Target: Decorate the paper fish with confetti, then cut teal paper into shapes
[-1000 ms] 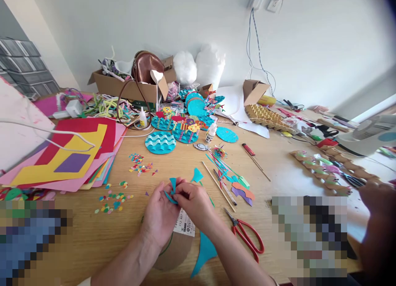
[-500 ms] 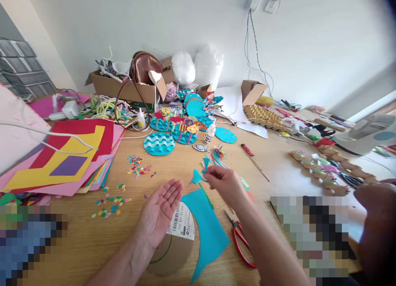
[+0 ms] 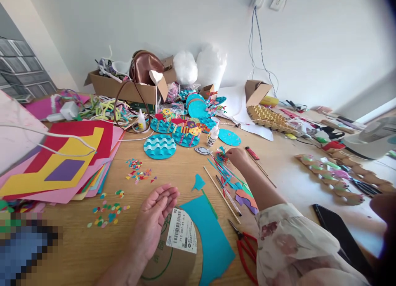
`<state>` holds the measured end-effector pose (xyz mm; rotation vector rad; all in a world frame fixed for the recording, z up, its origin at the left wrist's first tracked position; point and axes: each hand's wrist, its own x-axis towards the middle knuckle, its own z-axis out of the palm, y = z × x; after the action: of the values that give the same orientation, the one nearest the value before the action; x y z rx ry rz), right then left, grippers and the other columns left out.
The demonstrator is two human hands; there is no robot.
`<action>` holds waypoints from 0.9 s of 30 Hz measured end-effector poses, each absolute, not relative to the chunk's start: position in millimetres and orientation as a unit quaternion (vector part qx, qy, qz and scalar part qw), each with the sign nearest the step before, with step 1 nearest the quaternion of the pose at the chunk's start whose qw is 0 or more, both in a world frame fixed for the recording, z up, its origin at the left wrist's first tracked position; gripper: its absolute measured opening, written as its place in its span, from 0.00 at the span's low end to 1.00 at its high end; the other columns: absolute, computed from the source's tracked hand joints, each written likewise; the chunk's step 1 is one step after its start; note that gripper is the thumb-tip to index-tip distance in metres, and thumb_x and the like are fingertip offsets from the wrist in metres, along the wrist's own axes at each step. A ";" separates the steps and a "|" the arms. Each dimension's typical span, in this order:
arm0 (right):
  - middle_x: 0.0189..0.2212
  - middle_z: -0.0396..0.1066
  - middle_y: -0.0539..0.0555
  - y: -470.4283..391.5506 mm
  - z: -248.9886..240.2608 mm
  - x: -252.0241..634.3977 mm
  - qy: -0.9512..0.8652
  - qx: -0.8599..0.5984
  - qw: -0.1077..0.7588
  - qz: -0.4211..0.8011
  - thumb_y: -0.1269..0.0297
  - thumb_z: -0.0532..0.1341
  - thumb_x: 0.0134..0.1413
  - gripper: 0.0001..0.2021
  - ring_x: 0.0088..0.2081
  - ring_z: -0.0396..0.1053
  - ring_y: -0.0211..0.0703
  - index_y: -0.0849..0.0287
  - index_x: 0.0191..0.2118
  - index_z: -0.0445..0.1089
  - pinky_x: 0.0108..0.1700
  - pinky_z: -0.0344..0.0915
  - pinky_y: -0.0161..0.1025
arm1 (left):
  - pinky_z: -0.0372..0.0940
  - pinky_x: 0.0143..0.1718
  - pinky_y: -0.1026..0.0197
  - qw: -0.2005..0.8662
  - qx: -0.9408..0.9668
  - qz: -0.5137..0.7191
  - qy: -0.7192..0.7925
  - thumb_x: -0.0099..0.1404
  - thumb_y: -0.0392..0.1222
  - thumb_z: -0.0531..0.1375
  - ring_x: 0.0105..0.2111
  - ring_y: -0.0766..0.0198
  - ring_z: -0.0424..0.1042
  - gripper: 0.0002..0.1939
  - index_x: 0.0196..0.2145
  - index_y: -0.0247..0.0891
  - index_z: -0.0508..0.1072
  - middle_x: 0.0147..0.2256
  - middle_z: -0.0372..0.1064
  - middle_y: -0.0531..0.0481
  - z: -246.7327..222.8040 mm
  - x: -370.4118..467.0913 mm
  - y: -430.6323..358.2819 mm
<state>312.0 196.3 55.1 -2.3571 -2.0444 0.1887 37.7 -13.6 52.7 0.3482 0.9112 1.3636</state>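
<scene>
My left hand is palm up and loosely cupped, with nothing seen in it. It is over the edge of a round cardboard piece bearing a white barcode label. My right hand reaches forward, its fingertips pinched at a small heap of colourful paper bits; what lies between them is too small to make out. A curved blue sheet offcut lies right of the cardboard, with a small blue scrap beyond it. Red-handled scissors lie partly under my right sleeve.
Blue wave-decorated discs, a glue bottle and thin sticks lie ahead. Confetti dots and coloured sheets are at left. A phone lies at right, near egg-carton strips.
My right hand has moved forward and right, from above the blue scraps to the colourful heap. My left hand's fingers have curled in more. The view has shifted slightly.
</scene>
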 end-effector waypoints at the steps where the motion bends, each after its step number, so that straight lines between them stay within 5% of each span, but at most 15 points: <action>1: 0.42 0.68 0.56 195.1 54.5 311.3 -0.657 -0.752 0.002 0.052 0.63 0.57 0.56 0.10 0.41 0.67 0.43 0.61 0.41 0.69 0.42 0.65 0.42 | 0.65 0.43 0.65 0.663 0.162 0.608 0.406 0.54 0.36 0.62 0.42 0.62 0.72 0.14 0.40 0.35 0.72 0.41 0.74 0.44 52.7 36.8 -13.3; 8: 0.51 0.63 0.56 147.0 89.1 296.9 -0.699 -0.713 0.041 -0.035 0.69 0.53 0.54 0.15 0.49 0.62 0.49 0.57 0.47 0.68 0.44 0.60 0.40 | 0.68 0.30 0.69 0.663 0.215 0.570 0.435 0.55 0.39 0.62 0.29 0.67 0.74 0.11 0.37 0.35 0.71 0.29 0.76 0.48 56.9 35.7 -14.3; 14: 0.42 0.70 0.59 115.3 115.4 289.2 -0.727 -0.682 0.030 -0.065 0.74 0.49 0.53 0.16 0.43 0.66 0.50 0.58 0.41 0.72 0.37 0.59 0.39 | 0.68 0.31 0.70 0.683 0.233 0.533 0.443 0.56 0.36 0.61 0.29 0.67 0.74 0.07 0.34 0.34 0.72 0.29 0.75 0.47 57.9 35.6 -24.2; 17: 0.40 0.71 0.60 105.8 118.9 281.7 -0.724 -0.688 0.030 -0.038 0.73 0.49 0.54 0.15 0.39 0.68 0.48 0.60 0.41 0.72 0.34 0.59 0.38 | 0.68 0.36 0.69 0.686 0.177 0.554 0.438 0.56 0.31 0.59 0.34 0.66 0.74 0.06 0.33 0.33 0.72 0.32 0.75 0.46 54.7 31.3 -30.1; 21: 0.34 0.73 0.50 72.3 114.4 243.6 -0.805 -0.586 0.002 0.090 0.68 0.56 0.50 0.10 0.35 0.69 0.39 0.55 0.37 0.72 0.33 0.60 0.31 | 0.66 0.44 0.63 0.671 0.122 0.590 0.432 0.57 0.31 0.57 0.40 0.63 0.73 0.06 0.33 0.34 0.73 0.36 0.75 0.44 52.0 21.2 -35.9; 24: 0.37 0.72 0.52 40.4 103.8 209.3 -0.865 -0.432 -0.057 0.250 0.65 0.60 0.46 0.14 0.37 0.68 0.41 0.56 0.42 0.70 0.34 0.60 0.32 | 0.66 0.42 0.63 0.605 0.219 0.600 0.475 0.57 0.37 0.58 0.38 0.64 0.72 0.06 0.33 0.37 0.73 0.33 0.74 0.49 54.2 8.1 -44.0; 27: 0.39 0.71 0.55 16.7 92.5 187.4 -0.889 -0.389 -0.081 0.227 0.66 0.60 0.47 0.13 0.39 0.68 0.45 0.58 0.42 0.69 0.35 0.59 0.35 | 0.65 0.37 0.65 0.502 0.410 0.513 0.563 0.52 0.38 0.61 0.33 0.64 0.71 0.06 0.31 0.40 0.75 0.30 0.73 0.52 55.0 -8.8 -56.5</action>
<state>187.4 16.7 92.5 -1.2884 -2.9481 0.7531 -8.8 -56.5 55.0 0.9906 1.3601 1.2388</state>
